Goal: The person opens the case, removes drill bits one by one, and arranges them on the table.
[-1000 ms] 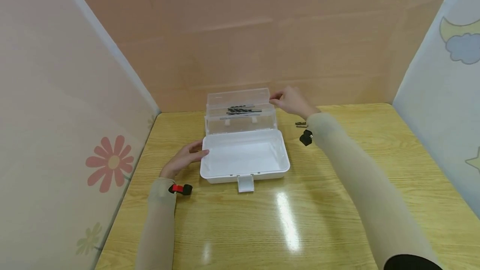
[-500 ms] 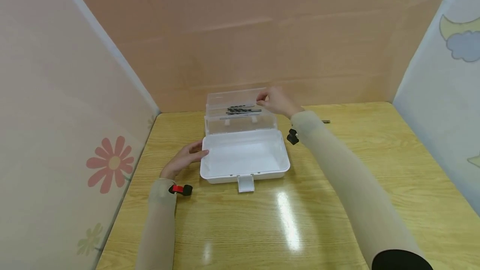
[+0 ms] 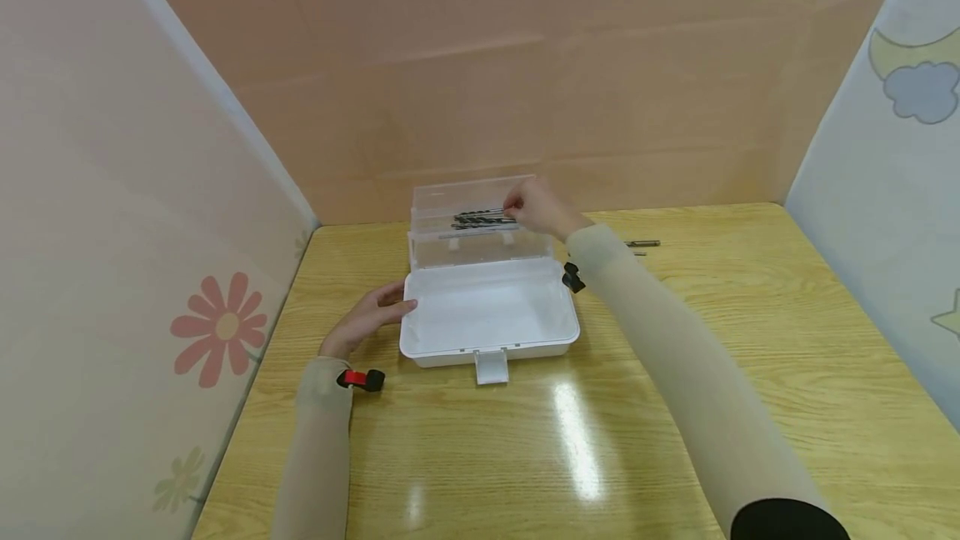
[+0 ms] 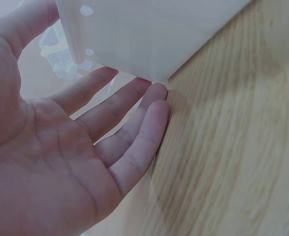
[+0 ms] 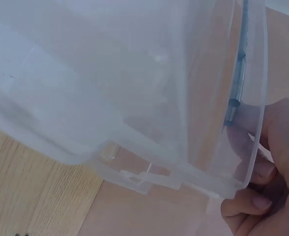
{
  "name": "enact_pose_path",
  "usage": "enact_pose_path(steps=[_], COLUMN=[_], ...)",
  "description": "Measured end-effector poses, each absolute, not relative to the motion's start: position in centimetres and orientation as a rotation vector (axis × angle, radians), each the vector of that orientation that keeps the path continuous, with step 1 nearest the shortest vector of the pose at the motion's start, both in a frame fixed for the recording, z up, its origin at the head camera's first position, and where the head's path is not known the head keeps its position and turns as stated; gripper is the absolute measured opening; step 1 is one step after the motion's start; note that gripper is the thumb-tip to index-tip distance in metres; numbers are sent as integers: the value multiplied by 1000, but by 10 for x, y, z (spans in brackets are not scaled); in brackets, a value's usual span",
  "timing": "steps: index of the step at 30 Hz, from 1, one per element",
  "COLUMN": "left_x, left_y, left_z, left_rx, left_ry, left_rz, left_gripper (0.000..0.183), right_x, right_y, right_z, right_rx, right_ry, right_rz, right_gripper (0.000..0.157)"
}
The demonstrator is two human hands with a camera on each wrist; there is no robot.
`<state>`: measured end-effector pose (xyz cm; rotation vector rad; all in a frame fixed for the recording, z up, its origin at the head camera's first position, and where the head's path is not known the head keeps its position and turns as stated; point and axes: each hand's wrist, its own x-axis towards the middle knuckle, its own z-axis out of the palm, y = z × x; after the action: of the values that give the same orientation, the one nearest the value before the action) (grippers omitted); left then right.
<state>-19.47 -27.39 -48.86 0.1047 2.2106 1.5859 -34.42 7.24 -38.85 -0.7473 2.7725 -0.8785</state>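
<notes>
A white plastic box (image 3: 491,307) sits on the table with its clear lid (image 3: 480,250) swung back behind it. Several dark drill bits (image 3: 472,222) lie side by side in the lid; one drill bit (image 5: 238,81) shows blurred through the clear wall. My left hand (image 3: 365,319) holds the box's left wall, thumb over the rim and fingers (image 4: 117,110) along the outside near the bottom corner. Over the lid's right half, my right hand (image 3: 542,208) has its fingertips right at the shank ends of the bits; I cannot tell whether it pinches one.
Right of the lid, a silvery bit (image 3: 643,243) lies on the wooden table (image 3: 450,457), partly hidden by the right sleeve. An open latch (image 3: 492,367) hangs at the box's front. A brown backdrop (image 3: 480,82) stands behind, with patterned panels at both sides.
My right hand has moved left from the lid's right edge to the ends of the drill bits. The left hand and the box have stayed still.
</notes>
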Motion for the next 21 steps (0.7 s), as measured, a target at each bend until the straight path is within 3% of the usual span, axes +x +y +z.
enact_pose_path(steps=[21], left_x=[-196], left_y=[-277], left_z=[-489], left_rx=[119], left_ry=[2224], left_rz=[1576], left_gripper=[79], right_x=[-346], right_y=[71], right_z=[-392], right_rx=[-742], right_ry=[2778], right_rz=[-862], right_gripper=[17])
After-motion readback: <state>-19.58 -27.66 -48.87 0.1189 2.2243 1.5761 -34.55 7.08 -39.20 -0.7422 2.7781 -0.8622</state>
